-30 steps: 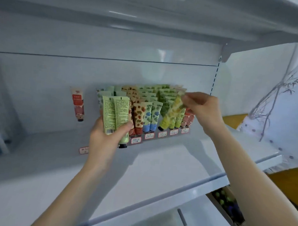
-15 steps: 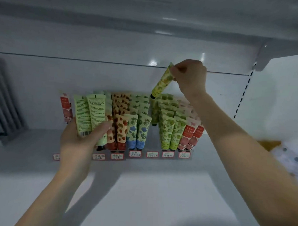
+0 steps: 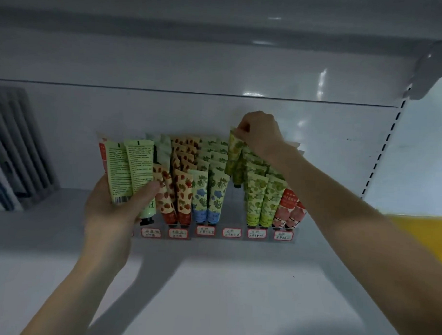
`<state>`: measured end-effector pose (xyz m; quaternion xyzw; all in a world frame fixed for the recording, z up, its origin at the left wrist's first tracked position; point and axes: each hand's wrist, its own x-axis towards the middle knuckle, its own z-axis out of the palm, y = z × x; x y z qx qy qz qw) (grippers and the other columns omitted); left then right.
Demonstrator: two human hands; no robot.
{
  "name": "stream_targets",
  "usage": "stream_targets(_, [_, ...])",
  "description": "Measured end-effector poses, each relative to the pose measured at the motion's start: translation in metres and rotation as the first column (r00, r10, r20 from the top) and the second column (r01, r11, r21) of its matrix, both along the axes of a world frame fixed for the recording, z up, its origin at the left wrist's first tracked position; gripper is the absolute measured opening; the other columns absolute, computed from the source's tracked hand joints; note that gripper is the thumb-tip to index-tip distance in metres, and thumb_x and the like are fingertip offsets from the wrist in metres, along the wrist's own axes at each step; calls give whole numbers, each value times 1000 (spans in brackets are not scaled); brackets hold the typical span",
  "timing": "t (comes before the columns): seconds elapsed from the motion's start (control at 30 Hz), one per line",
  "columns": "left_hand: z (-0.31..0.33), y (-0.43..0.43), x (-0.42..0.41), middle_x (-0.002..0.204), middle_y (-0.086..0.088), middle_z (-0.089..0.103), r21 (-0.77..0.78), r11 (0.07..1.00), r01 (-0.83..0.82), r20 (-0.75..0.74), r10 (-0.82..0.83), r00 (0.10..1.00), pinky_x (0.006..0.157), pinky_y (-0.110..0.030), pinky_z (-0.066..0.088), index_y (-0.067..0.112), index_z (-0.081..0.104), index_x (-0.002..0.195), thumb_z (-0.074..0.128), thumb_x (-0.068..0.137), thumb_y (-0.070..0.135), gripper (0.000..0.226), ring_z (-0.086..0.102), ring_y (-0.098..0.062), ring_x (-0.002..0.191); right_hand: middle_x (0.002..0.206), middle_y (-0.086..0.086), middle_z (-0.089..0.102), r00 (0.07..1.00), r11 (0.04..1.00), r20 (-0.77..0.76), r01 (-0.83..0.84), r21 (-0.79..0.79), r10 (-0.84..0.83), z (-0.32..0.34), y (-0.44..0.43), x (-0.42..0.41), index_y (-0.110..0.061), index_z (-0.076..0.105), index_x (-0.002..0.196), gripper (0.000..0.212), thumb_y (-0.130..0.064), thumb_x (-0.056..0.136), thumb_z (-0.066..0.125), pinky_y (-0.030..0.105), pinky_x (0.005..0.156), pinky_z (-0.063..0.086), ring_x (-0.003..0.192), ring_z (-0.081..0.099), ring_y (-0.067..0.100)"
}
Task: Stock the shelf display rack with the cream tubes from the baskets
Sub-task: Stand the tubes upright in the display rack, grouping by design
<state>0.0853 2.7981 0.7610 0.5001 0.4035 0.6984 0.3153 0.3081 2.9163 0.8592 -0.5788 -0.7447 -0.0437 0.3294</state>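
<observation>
**Head view.** Your right hand (image 3: pixel 260 135) pinched the crimped end of a tube (image 3: pixel 234 152). The tube hung cap-down, its long axis running 12 to 6 o'clock, over the open lane of the rack (image 3: pixel 220 236) between the blue tubes (image 3: pixel 208 199) and the green row (image 3: pixel 261 201). Your left hand (image 3: pixel 113 208), at 8 o'clock from the tube, gripped two pale tubes (image 3: pixel 129 169) at the rack's left end. The right hand was nearer the lane, so a straight drop toward 6 o'clock seemed called for.
</observation>
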Motion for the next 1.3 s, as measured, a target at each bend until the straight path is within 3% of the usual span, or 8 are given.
stream_targets(0.23, [0, 2, -9, 107, -5, 69, -12, 1000, -9, -12, 9, 1000, 91, -57, 48, 21, 64, 111, 76, 55, 48, 63, 65, -30, 100, 110, 10, 61, 997, 996, 32, -70, -56, 72, 4, 8, -4, -3, 63, 103, 22, -22, 93, 56, 26, 81, 43, 100, 56, 22])
stream_targets(0.4, [-3, 5, -12, 105, -6, 70, -5, 1000, -17, -18, 17, 1000, 87, -53, 51, 24, 65, 107, 74, 56, 48, 58, 66, -31, 97, 109, 3, 61, 995, 996, 85, -43, -80, 50, -3, 15, -3, -11, 62, 101, 18, -26, 92, 57, 27, 78, 43, 99, 56, 19])
stream_targets(0.67, [-9, 12, -16, 104, -7, 69, 13, 1000, -9, -15, 10, 1000, 81, -49, 52, 20, 63, 111, 75, 58, 45, 60, 66, -32, 95, 112, 5, 58, 979, 993, 196, -35, -112, 56, -3, 10, -2, -9, 60, 106, 24, -29, 94, 53, 27, 79, 41, 103, 54, 20])
stream_targets(0.8, [-10, 14, -18, 102, -10, 69, 14, 1000, -6, -11, 6, 1000, 82, -53, 52, 21, 64, 107, 80, 69, 30, 42, 65, -35, 94, 95, 5, 54, 949, 995, 314, 66, -79, -38, 3, 10, -8, -7, 58, 98, 22, -26, 94, 49, 27, 71, 39, 91, 54, 20])
stream_targets(0.93, [-11, 14, -18, 97, -8, 69, 20, 1000, -3, 5, 3, 1000, 71, -40, 56, 21, 64, 103, 77, 71, 24, 35, 67, -28, 86, 73, 0, 45, 919, 988, 364, 152, 21, -149, 5, 10, -19, -9, 47, 75, 21, -16, 94, 46, 27, 66, 37, 80, 50, 19])
stream_targets(1.0, [-10, 14, -17, 90, -2, 70, 31, 999, -4, 15, 4, 1000, 60, -28, 56, 24, 64, 99, 68, 76, 17, 24, 68, -20, 76, 77, 1, 46, 909, 985, 382, 165, 41, -169, 3, 9, -22, -10, 46, 80, 17, -17, 96, 45, 28, 68, 37, 81, 48, 19])
stream_targets(1.1, [-9, 14, -16, 82, 5, 70, 39, 999, -18, 14, 17, 1000, 56, -24, 55, 25, 64, 96, 65, 81, 8, 23, 67, -13, 71, 85, 4, 49, 895, 985, 410, 162, 67, -175, -4, 10, -23, -10, 48, 84, 13, -13, 96, 45, 28, 69, 36, 84, 50, 20])
stream_targets(1.3, [-10, 11, -13, 92, -3, 69, 26, 1000, -13, 26, 12, 1000, 69, -35, 54, 24, 64, 99, 71, 71, 22, 29, 66, -22, 78, 109, 7, 59, 936, 990, 346, 102, -93, -64, 2, 12, -16, -7, 57, 107, 26, -28, 97, 46, 32, 83, 40, 102, 55, 23])
